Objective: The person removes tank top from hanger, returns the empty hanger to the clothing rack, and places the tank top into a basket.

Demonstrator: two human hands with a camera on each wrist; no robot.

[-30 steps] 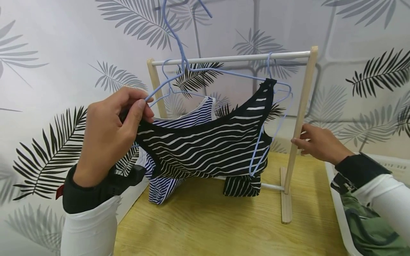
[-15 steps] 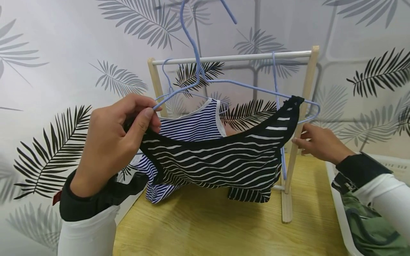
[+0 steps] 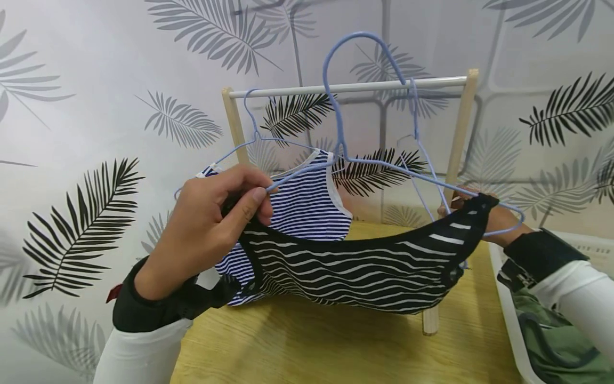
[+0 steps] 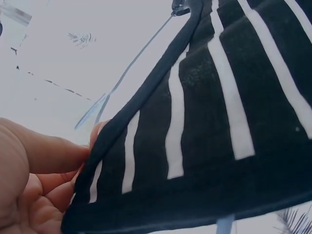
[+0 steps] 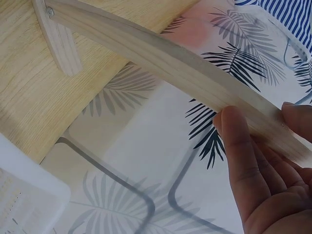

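Your left hand [image 3: 211, 229] is pinching the black striped top [image 3: 364, 266] and the blue hanger [image 3: 345, 154] together at centre left of the head view, the top stretching across the lower middle. Your right hand [image 5: 263, 165] is holding the rack's wooden post [image 5: 161, 63] between thumb and fingers at right.

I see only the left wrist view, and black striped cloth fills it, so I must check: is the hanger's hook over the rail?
Observer: Not clearly. In the head view the hook of the blue hanger arcs above the rail, with its tip at the rail. The left hand pinches the hanger's end.
Operator: And the right hand?
Observer: The right hand grips the rack's wooden post.
Operator: Is the rail free?
Observer: No, a blue-and-white striped top hangs near its left end.
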